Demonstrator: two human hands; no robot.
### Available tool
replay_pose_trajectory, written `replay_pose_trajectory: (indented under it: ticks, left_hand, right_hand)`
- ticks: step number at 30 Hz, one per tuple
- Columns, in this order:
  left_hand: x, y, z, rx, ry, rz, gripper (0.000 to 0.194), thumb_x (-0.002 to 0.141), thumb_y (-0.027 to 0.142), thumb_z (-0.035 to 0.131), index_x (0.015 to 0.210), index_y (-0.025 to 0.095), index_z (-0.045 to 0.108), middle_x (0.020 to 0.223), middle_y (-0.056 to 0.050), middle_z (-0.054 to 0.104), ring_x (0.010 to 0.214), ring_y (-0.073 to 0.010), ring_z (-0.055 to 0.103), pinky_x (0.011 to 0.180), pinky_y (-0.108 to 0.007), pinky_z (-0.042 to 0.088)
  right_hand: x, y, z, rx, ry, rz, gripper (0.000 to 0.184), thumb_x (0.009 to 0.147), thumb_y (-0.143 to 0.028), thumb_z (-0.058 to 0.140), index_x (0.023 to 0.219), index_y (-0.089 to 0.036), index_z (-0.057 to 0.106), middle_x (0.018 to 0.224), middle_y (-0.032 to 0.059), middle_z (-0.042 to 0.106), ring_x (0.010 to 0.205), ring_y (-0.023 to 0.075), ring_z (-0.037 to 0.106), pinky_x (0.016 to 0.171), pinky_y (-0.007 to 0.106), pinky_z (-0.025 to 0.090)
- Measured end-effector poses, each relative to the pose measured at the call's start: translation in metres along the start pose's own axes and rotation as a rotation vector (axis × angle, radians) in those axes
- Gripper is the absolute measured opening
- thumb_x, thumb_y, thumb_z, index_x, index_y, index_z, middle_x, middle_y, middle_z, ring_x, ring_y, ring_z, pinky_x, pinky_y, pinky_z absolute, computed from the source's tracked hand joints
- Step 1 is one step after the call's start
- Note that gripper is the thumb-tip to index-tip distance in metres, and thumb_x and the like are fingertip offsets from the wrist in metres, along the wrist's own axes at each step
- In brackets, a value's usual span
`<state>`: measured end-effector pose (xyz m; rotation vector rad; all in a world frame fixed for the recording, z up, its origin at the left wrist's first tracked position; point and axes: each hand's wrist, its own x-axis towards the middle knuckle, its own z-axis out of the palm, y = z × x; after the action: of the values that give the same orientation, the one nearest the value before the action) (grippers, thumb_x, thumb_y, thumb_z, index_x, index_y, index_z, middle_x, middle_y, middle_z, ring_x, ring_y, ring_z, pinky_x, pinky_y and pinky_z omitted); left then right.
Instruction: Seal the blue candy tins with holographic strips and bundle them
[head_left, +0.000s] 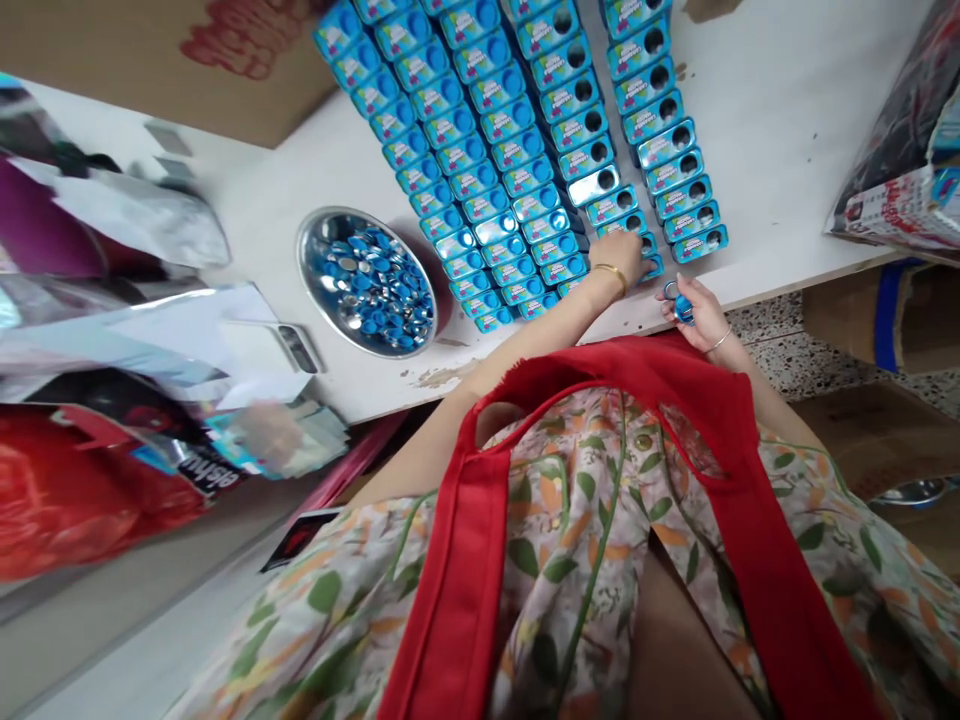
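Observation:
Several rows of small blue boxes (525,150) with round holes lie on a white table (787,120). My left hand (621,256), with a gold bangle on its wrist, rests on the nearest boxes of one row, its fingers curled over them. My right hand (694,308) is at the table's near edge, closed on a small blue round piece (681,306). A metal bowl (366,282) full of the same blue round pieces sits to the left of the rows.
A brown cardboard box (172,60) stands at the far left of the table. Shiny bags and printed packets (112,330) are piled on the left. More packets (900,170) lie at the right edge, with cardboard boxes (877,320) on the floor below.

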<state>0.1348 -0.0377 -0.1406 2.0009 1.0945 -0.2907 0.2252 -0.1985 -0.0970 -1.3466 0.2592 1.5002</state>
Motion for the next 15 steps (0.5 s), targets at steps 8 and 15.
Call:
replay_pose_trajectory:
  ticks: [8, 15]
  left_hand:
    - [-0.049, 0.006, -0.013, -0.742, -0.16, 0.143, 0.005, 0.087, 0.016, 0.067, 0.085, 0.016, 0.062, 0.08, 0.0, 0.064, 0.069, -0.0104, 0.061, 0.07, -0.023, 0.053]
    - [-0.051, 0.003, -0.026, -0.397, 0.062, 0.271, 0.003, 0.09, 0.021, 0.064, 0.091, 0.019, 0.065, 0.085, -0.004, 0.069, 0.083, -0.017, 0.066, 0.084, -0.032, 0.053]
  right_hand:
    - [0.011, -0.001, 0.03, -0.004, 0.001, -0.047, 0.047, 0.081, -0.057, 0.08, 0.089, -0.026, 0.046, 0.068, -0.0093, 0.061, 0.048, 0.0052, 0.055, 0.044, 0.018, 0.038]
    - [0.011, -0.006, 0.043, -0.038, 0.004, -0.036, 0.049, 0.085, -0.068, 0.071, 0.09, -0.025, 0.048, 0.061, -0.0083, 0.059, 0.046, 0.007, 0.054, 0.043, 0.019, 0.036]
